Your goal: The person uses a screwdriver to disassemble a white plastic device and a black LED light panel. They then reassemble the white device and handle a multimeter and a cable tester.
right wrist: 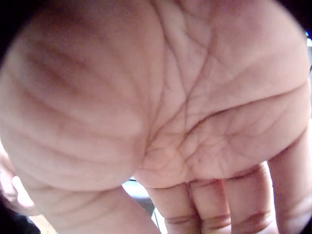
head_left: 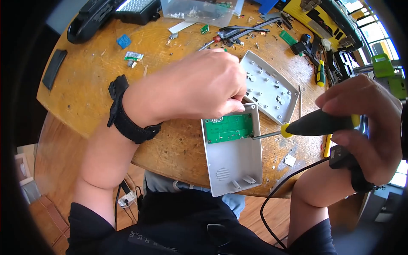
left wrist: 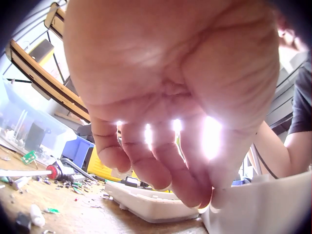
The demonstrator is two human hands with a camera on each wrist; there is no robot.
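Note:
A light grey plastic case half (head_left: 233,159) lies open side up at the table's front edge, with a green circuit board (head_left: 229,128) in its upper part. My left hand (head_left: 199,85) grips the case's far wall, thumb and index fingertip meeting at the rim in the left wrist view. In my right hand (head_left: 379,112) is a screwdriver (head_left: 316,123) with a dark and yellow handle, held between thumb and fingers. Its shaft points left, the tip right at the board's lower right corner. Mostly palm shows in the right wrist view, the screwdriver hidden there.
The matching case half (head_left: 272,90) lies just beyond, posts upward. Farther back are a clear plastic bin (head_left: 197,12), a red-handled tool (head_left: 217,38), a yellow toolbox (head_left: 312,21) and scattered scraps. A black cable (head_left: 276,187) loops by my right forearm.

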